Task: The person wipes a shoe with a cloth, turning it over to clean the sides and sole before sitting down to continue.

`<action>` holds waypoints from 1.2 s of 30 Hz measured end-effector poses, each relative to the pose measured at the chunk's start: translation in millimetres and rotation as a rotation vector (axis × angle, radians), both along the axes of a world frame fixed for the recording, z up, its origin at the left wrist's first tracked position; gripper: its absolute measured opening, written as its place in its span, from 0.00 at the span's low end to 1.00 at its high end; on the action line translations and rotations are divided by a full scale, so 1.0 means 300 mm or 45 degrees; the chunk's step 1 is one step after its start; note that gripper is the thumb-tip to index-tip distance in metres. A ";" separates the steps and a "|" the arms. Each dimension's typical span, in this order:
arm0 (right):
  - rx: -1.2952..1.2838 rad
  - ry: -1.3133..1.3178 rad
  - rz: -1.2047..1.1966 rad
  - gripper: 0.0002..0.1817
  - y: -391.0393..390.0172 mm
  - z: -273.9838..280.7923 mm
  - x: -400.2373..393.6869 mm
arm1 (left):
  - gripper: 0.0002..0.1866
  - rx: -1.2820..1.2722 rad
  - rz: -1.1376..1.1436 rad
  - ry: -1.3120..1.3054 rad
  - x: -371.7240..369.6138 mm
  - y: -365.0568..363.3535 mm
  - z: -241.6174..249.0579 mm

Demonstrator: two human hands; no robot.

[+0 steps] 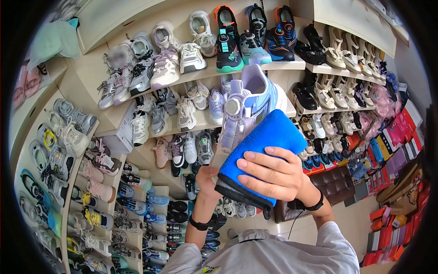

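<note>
The light, fairly stiff sneaker point(246, 107) is gripped from below by the left hand point(207, 176), while the soft, limp blue cloth point(260, 150) is pressed against it under the spread right hand point(273, 176).

No text, brand, number or sign is showing legibly anywhere in the head view. The sneaker point(248, 102) being held up is carrying a round dial and blue side striping, but no lettering is resolving on it. The blue cloth point(262, 150) is bearing no label. The shoe boxes point(401, 132) stacked at the right are displaying coloured faces, with any print too small to read. The shoes on the wall shelves point(200, 73) are showing only shapes and colours. A yellow mark at the grey shirt's collar point(211, 269) is appearing too cropped to make out.
</note>
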State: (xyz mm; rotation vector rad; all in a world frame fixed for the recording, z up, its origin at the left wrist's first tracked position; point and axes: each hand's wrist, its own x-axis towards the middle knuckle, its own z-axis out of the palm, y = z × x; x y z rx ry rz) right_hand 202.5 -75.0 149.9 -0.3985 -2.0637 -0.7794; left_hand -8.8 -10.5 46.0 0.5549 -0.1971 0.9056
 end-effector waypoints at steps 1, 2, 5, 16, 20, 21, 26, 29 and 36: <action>0.002 0.016 -0.009 0.16 0.006 0.000 0.002 | 0.39 0.011 0.003 -0.023 -0.001 -0.005 0.010; 0.004 0.031 -0.019 0.16 0.011 0.000 0.005 | 0.41 0.022 0.005 -0.046 -0.003 -0.006 0.013; 0.015 0.081 -0.080 0.16 0.028 -0.003 0.012 | 0.44 0.060 0.007 -0.136 0.005 0.003 0.018; 0.046 0.319 -0.223 0.17 0.099 0.047 0.074 | 0.48 0.085 0.185 0.134 -0.003 -0.002 0.018; 0.062 0.470 -0.219 0.19 0.137 0.046 0.107 | 0.48 0.099 0.068 0.004 -0.013 0.013 -0.005; 0.046 0.514 -0.209 0.20 0.150 0.042 0.120 | 0.48 0.093 0.044 -0.014 -0.014 0.012 -0.004; -0.026 0.678 -0.242 0.24 0.163 0.040 0.145 | 0.48 -0.023 -0.005 -0.076 -0.006 -0.009 0.015; 0.000 0.704 -0.315 0.25 0.159 0.039 0.151 | 0.48 -0.005 0.024 -0.045 0.005 -0.020 0.032; 0.083 0.618 -0.268 0.19 0.132 0.027 0.116 | 0.50 0.163 -0.092 -0.032 -0.002 0.013 0.013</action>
